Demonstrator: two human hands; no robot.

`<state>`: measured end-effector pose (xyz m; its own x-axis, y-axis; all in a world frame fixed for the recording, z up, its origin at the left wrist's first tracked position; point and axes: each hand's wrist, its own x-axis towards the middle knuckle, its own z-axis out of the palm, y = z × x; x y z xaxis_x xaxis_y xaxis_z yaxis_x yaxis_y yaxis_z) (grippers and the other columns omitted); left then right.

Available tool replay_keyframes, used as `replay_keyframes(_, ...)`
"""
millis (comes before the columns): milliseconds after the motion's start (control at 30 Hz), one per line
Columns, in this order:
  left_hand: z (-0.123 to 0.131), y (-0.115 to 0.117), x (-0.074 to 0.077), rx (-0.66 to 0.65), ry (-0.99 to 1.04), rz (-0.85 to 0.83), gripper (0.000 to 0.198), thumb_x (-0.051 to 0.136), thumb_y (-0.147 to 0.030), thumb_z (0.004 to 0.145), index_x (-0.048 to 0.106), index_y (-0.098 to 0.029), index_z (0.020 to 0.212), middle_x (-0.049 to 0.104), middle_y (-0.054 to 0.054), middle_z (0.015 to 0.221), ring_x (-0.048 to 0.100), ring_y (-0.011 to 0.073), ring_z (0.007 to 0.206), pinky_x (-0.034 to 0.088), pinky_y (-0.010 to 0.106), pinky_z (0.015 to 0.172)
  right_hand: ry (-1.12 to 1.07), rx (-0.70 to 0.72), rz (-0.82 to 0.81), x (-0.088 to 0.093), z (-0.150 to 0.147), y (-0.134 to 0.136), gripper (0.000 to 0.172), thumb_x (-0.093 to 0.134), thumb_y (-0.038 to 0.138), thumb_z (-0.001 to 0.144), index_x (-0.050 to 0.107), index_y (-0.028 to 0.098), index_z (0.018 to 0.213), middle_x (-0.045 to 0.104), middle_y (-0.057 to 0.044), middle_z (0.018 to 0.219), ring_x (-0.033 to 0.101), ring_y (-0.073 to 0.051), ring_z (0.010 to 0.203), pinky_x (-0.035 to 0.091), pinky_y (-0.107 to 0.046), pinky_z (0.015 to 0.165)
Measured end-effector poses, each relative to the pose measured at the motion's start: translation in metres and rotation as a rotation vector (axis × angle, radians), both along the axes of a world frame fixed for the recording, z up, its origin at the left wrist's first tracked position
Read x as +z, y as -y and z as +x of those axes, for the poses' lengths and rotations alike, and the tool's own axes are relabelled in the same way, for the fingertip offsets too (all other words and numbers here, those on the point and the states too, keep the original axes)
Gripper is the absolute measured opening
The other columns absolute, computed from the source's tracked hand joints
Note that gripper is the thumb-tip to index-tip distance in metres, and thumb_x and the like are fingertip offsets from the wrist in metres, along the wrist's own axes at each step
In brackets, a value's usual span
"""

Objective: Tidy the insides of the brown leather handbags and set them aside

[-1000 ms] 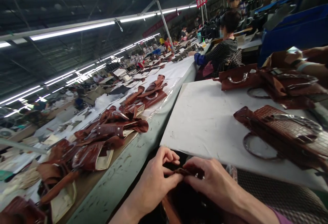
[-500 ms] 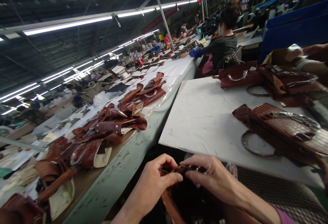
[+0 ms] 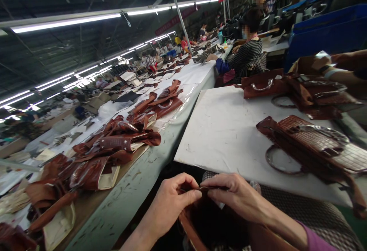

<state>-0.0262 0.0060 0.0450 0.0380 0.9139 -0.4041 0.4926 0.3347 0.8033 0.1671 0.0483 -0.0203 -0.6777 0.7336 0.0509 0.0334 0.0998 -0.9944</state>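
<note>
My left hand [image 3: 172, 201] and my right hand [image 3: 232, 195] meet at the bottom middle of the head view, both pinched on the upper edge of a dark brown leather bag [image 3: 212, 224] that rests in my lap. The fingertips of the two hands almost touch. The bag's inside is dark and I cannot make out its details. Just beyond my hands lies a white work board [image 3: 226, 132].
A brown crocodile-pattern handbag [image 3: 312, 144] with ring handles lies on the board's right side, more bags [image 3: 301, 90] behind it. Several brown leather pieces [image 3: 114, 144] line the long green table [image 3: 137, 193] at left. A person in a striped top [image 3: 246, 52] sits farther along.
My hands have kept pinching the bag's edge, with the fingers drawing slightly closer together. The view has shifted a little to the right and down.
</note>
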Motion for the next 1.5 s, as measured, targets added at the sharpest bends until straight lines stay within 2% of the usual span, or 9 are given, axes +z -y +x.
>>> replay_keyframes(167,0.005,-0.001,-0.001,-0.034,0.006,0.025,0.013,0.062,-0.027,0.082,0.067,-0.017,0.089,0.065,0.0,0.076,0.059,0.0135,0.067,0.046,0.022,0.064,-0.006,-0.01,0.01,-0.001,0.002,0.0,0.025,0.055,0.02,0.085,0.076,0.023,0.098,0.067,0.0,0.076,0.062,-0.015,0.071,0.044,-0.023,0.066)
replay_keyframes(400,0.005,0.0,0.0,-0.104,-0.347,0.188,0.01,0.06,-0.025,0.08,0.061,-0.019,0.072,0.058,-0.004,0.065,0.046,0.009,0.051,0.034,0.02,0.048,0.069,-0.062,0.136,0.0,-0.004,0.002,0.034,0.054,0.014,0.082,0.075,0.027,0.104,0.072,-0.001,0.084,0.064,-0.017,0.081,0.046,-0.025,0.074)
replay_keyframes(667,0.01,-0.003,0.006,-0.161,-0.323,0.225,0.014,0.062,-0.025,0.082,0.064,-0.018,0.07,0.062,-0.001,0.071,0.054,0.0127,0.067,0.038,0.02,0.057,0.071,-0.084,0.075,-0.004,-0.003,0.006,0.034,0.055,0.016,0.082,0.074,0.026,0.108,0.073,-0.001,0.086,0.065,-0.016,0.07,0.049,-0.024,0.067)
replay_keyframes(900,-0.004,0.001,0.001,-0.076,-0.074,0.015,0.009,0.064,-0.02,0.076,0.066,-0.017,0.084,0.066,0.0,0.077,0.061,0.0155,0.072,0.045,0.023,0.065,0.077,-0.09,0.046,-0.006,0.0,0.006,0.028,0.058,0.022,0.083,0.075,0.025,0.105,0.074,-0.002,0.089,0.067,-0.019,0.079,0.05,-0.028,0.075)
replay_keyframes(1033,-0.002,0.01,0.003,-0.069,-0.25,0.12,0.01,0.059,-0.024,0.082,0.067,-0.018,0.08,0.067,0.0,0.078,0.059,0.0154,0.074,0.043,0.022,0.065,0.084,-0.102,0.037,-0.011,0.001,0.007,0.027,0.058,0.023,0.083,0.076,0.025,0.103,0.074,-0.002,0.091,0.067,-0.02,0.081,0.05,-0.027,0.074)
replay_keyframes(1200,0.007,0.013,0.004,-0.086,-0.446,0.199,0.016,0.056,-0.024,0.083,0.065,-0.019,0.07,0.062,-0.002,0.064,0.052,0.0128,0.061,0.035,0.022,0.054,0.078,-0.079,-0.022,-0.017,0.003,0.007,0.028,0.058,0.025,0.085,0.073,0.02,0.108,0.072,-0.001,0.075,0.065,-0.016,0.065,0.049,-0.024,0.062)
replay_keyframes(1367,0.01,0.008,0.01,-0.099,-0.504,0.214,0.017,0.059,-0.025,0.079,0.062,-0.018,0.064,0.06,-0.002,0.059,0.049,0.012,0.055,0.031,0.022,0.05,0.029,0.174,-0.021,-0.001,0.016,-0.011,0.039,0.052,0.048,0.093,0.067,0.02,0.116,0.071,-0.005,0.105,0.065,-0.022,0.096,0.05,-0.031,0.083)
replay_keyframes(1433,0.013,0.007,0.012,-0.108,-0.493,0.213,0.016,0.06,-0.025,0.079,0.061,-0.018,0.064,0.058,-0.003,0.058,0.047,0.0118,0.055,0.03,0.022,0.05,0.114,0.194,0.058,0.011,0.017,-0.019,0.046,0.052,0.052,0.092,0.062,0.019,0.122,0.069,-0.007,0.109,0.064,-0.023,0.098,0.049,-0.033,0.085)
replay_keyframes(1500,0.017,0.007,0.013,-0.122,-0.481,0.214,0.014,0.061,-0.022,0.077,0.059,-0.018,0.064,0.056,-0.003,0.059,0.047,0.0119,0.057,0.03,0.022,0.052,0.211,0.18,0.179,0.025,0.013,-0.026,0.049,0.064,0.047,0.085,0.059,0.019,0.125,0.068,-0.007,0.111,0.064,-0.023,0.097,0.049,-0.032,0.084)
